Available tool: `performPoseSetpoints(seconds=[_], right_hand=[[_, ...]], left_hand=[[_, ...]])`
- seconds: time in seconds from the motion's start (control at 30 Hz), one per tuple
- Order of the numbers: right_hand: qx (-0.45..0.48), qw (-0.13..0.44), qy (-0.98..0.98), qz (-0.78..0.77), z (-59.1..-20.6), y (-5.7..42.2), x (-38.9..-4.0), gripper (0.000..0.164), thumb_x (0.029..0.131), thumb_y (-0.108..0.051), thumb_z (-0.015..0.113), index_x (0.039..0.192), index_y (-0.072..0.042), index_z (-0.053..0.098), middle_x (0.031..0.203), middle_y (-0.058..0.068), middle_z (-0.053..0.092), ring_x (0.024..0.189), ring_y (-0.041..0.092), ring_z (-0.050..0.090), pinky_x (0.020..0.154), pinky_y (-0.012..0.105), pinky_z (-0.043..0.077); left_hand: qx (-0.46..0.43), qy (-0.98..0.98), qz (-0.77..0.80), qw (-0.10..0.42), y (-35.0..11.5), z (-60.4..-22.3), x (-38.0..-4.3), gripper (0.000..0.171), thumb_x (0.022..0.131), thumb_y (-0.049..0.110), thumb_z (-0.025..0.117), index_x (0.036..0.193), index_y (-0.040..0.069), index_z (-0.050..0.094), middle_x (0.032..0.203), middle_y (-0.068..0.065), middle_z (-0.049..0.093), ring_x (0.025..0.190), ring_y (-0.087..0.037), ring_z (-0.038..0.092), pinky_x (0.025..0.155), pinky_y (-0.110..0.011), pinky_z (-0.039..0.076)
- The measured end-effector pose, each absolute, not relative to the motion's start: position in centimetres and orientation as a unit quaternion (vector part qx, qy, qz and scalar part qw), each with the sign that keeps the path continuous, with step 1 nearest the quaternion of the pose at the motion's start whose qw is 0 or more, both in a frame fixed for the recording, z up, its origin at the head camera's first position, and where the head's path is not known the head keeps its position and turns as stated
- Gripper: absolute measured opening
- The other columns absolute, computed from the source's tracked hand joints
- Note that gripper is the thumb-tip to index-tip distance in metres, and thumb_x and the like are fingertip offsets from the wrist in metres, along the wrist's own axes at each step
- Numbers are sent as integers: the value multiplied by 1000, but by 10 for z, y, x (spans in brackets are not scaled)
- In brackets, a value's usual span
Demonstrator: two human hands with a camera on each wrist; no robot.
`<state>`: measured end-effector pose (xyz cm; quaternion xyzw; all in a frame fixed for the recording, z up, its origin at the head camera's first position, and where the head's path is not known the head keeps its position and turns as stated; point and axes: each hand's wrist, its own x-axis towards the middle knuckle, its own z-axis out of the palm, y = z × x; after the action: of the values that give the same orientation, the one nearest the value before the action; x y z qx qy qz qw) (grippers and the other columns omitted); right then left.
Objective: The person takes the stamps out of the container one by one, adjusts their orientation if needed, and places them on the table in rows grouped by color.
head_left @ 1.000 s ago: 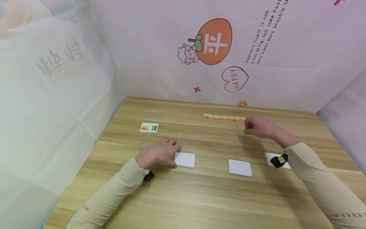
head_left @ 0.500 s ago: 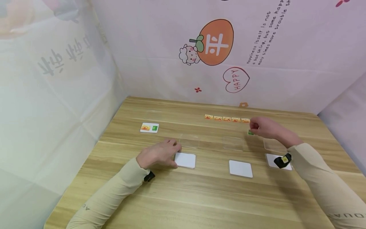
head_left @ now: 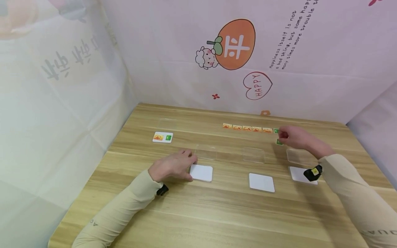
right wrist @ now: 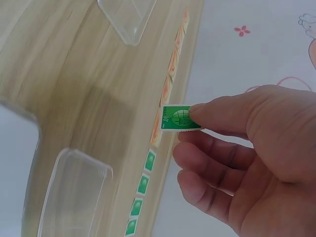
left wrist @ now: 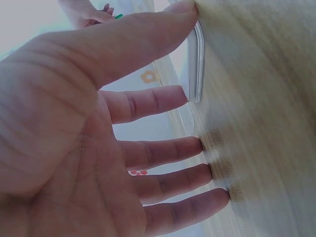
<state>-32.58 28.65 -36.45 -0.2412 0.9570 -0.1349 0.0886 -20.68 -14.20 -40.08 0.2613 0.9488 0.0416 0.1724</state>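
My right hand [head_left: 296, 137] pinches a green stamp [right wrist: 180, 117] between thumb and fingers, over the right end of a row of stamps. That row has several orange stamps [head_left: 247, 128], then several green stamps [right wrist: 143, 184], partly hidden by the hand in the head view. My left hand [head_left: 173, 167] rests on the table with its fingers spread and fairly straight. Its thumb and index fingertips are right at the left edge of a stack of white cards [head_left: 201, 173]. A white card [head_left: 162, 137] bearing an orange and a green stamp lies at the far left.
More white card stacks lie at the front middle [head_left: 261, 182] and right [head_left: 299, 175], the latter partly behind the right wrist camera. Clear plastic cases [head_left: 253, 155] lie behind the stacks and at the back left. A printed cloth [head_left: 173, 79] rises behind the wooden table [head_left: 186, 213].
My right hand has moved to the right along the row with the green stamp, uncovering the last orange stamp and a green one. The left hand has stayed at the card stack.
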Motion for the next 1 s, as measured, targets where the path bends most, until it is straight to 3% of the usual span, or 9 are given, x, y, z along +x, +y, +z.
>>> performPoseSetpoints(seconds=[0.4,1.0], right_hand=[[-218,90,963,-132,-361,307,-330,8,90,-7,64,86,-3,59,74,4,57,66,17,50,57,31,42],[-198,100,964,-143,-369,335,-342,9,91,-8,62,90,1,59,81,14,65,66,15,58,55,29,49]], left_hand=[[262,949,39,173,-142,-400,-206,57,85,46,74,129,19,53,142,-10,46,125,-25,48,103,-41,44],[263,949,37,168,-141,-400,-205,55,84,45,75,127,18,54,140,-9,48,121,-24,50,99,-39,46]])
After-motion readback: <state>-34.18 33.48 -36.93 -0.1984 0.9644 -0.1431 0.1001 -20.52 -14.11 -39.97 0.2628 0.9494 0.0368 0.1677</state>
